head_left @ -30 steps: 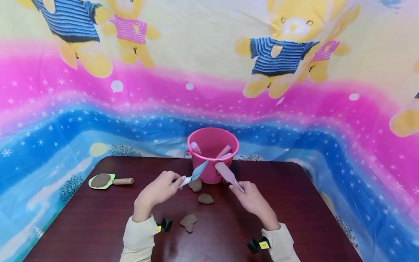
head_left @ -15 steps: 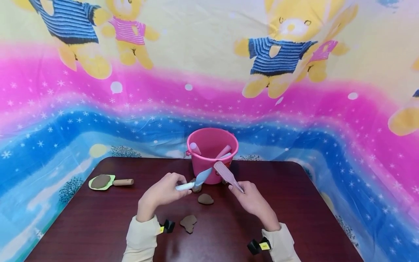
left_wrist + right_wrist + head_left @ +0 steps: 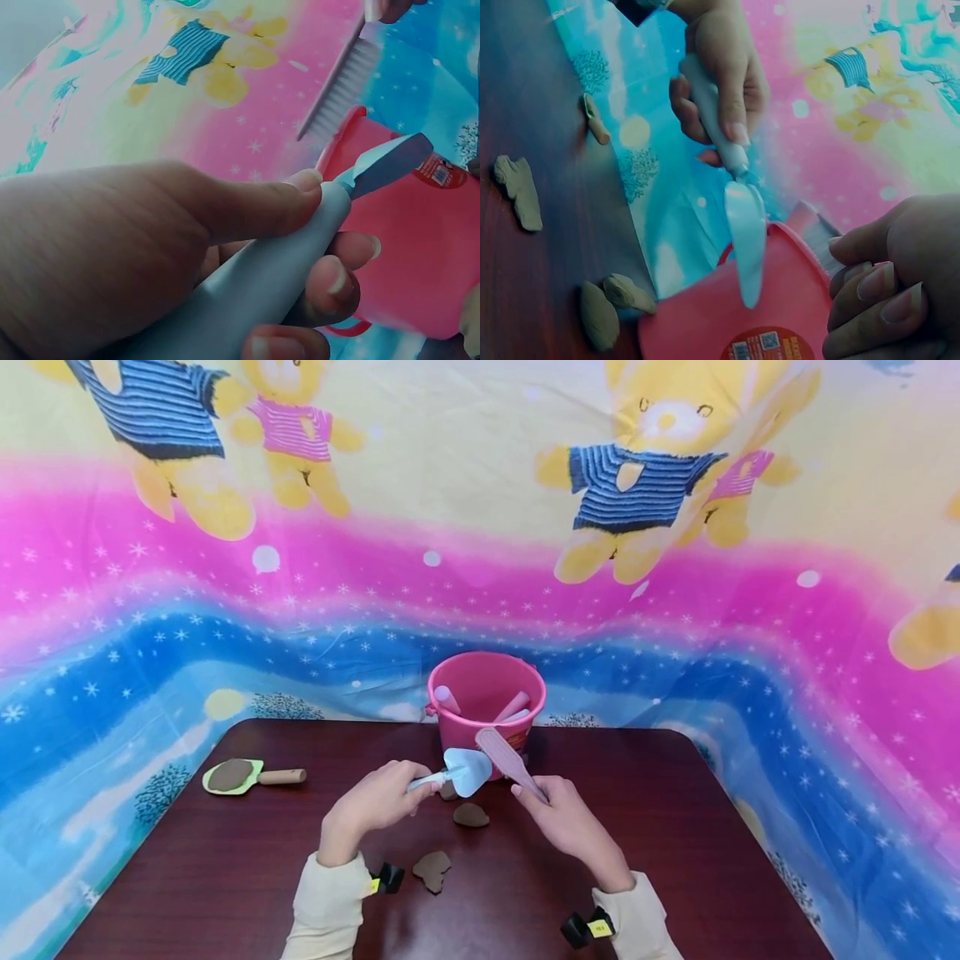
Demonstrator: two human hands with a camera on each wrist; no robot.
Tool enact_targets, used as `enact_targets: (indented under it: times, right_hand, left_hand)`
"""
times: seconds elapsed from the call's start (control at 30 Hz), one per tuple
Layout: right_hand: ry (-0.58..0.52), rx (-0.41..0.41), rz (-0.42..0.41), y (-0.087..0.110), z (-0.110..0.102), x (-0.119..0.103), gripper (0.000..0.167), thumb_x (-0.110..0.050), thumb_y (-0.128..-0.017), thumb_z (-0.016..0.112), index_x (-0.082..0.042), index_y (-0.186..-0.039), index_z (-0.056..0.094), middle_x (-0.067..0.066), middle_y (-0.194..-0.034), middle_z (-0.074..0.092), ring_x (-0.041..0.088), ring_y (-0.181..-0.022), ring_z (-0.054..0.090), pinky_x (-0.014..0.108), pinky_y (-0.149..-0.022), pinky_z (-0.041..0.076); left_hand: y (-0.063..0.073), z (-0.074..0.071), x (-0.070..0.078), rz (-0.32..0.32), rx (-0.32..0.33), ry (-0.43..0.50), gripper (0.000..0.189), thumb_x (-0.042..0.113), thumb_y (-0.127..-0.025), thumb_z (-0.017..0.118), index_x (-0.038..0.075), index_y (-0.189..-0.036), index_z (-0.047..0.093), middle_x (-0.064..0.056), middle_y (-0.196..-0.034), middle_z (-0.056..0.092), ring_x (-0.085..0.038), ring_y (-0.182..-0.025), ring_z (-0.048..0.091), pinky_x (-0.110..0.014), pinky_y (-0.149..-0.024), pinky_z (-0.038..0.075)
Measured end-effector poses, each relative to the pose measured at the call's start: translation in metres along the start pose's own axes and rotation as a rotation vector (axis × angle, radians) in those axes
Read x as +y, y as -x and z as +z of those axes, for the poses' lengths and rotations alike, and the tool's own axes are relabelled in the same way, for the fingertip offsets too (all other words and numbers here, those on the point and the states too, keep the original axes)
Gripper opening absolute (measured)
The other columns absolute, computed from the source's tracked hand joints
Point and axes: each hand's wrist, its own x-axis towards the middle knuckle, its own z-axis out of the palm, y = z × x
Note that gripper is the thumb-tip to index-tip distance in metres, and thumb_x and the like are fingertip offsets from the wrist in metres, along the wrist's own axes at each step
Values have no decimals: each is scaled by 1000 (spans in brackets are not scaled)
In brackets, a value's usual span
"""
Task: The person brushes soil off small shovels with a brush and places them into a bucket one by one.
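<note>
My left hand (image 3: 378, 797) grips the handle of a light blue toy trowel (image 3: 468, 770), thumb along the top and fingers curled beneath in the left wrist view. Its blade faces the head camera, raised in front of a pink bucket (image 3: 456, 733). From the right, my right hand (image 3: 573, 818) holds a pink brush (image 3: 504, 758) by its handle; pale bristles show on the brush (image 3: 341, 86) in the left wrist view. The brush head is close to the trowel blade; whether they touch I cannot tell. Brown clay-like lumps (image 3: 471, 816) lie on the table below.
Several pink and pale handles (image 3: 447, 698) stick up inside the bucket. A flat brown piece (image 3: 432, 870) lies nearer the front. At left, a green shovel (image 3: 255, 772) with a wooden handle bears a brown lump (image 3: 231, 773). A printed cloth (image 3: 360, 577) hangs behind the table (image 3: 637, 860).
The trowel has turned and come down, its blade going from edge-on to broad side. My left hand has shifted slightly right. The brush has moved a little left toward the blade.
</note>
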Motion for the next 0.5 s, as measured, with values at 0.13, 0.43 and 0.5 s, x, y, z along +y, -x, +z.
enact_targets:
  times: [0.13,0.43,0.5]
  right_hand:
    - [-10,12,-27,-1,7,-3,36,-34,-102,61,-9,-77,57,-2,-56,40,9,-47,33,23,-45,29]
    - [-33,-7,-81,-1,25,-10,34,-37,-104,58,-10,-84,61,-3,-58,42,8,-47,36,23,-45,31]
    - [-45,-11,-91,0,28,-13,31,-37,-104,58,-12,-86,63,-3,-59,43,8,-48,36,23,-46,32]
  left_hand:
    - [-2,2,2,28,12,-7,19,31,-101,64,15,-90,67,3,-64,50,-10,-58,47,-29,-59,45]
    - [-4,4,1,66,54,91,21,35,-100,64,18,-87,68,3,-61,47,-10,-54,41,-29,-55,46]
    - [-5,4,1,74,61,106,23,35,-100,65,18,-86,68,3,-60,46,-10,-52,40,-29,-54,46]
